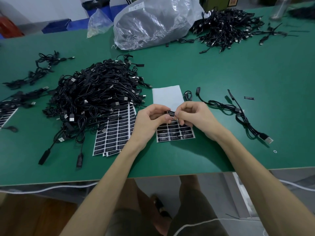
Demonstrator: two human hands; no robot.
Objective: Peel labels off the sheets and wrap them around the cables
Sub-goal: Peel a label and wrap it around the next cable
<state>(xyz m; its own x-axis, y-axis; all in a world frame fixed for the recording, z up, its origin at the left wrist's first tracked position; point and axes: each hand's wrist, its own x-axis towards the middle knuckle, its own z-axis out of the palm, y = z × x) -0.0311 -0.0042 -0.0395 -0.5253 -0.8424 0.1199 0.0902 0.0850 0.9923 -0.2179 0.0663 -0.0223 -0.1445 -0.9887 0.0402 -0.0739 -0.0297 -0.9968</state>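
1. The left grip [150, 116] is curled, thumb and fingertips pinching one end of a small black label [171, 113].
2. The right grip [192, 116] pinches the other end of the same label, so the label is held between the two grips, raised above the tabletop [204, 68].
3. Whether a cable runs through the label cannot be told, because the fingers cover it.
4. Directly under both grips lies a partly used label sheet [175, 133], with black labels left in its lower rows.
5. Just beyond the grips lies a blank white sheet [167, 96].
6. Just beside the left grip, on its outer side, is a fanned stack of full label sheets [115, 132]. A big pile of black cables [98, 92] overlaps the stack's far edge.
7. Outward from the right grip, a loose cable [242, 116] with a USB plug trails across the tabletop, and a single label [249, 98] lies beyond it.
8. Well beyond both grips are a clear plastic bag [153, 23] and a second cable heap [226, 26].
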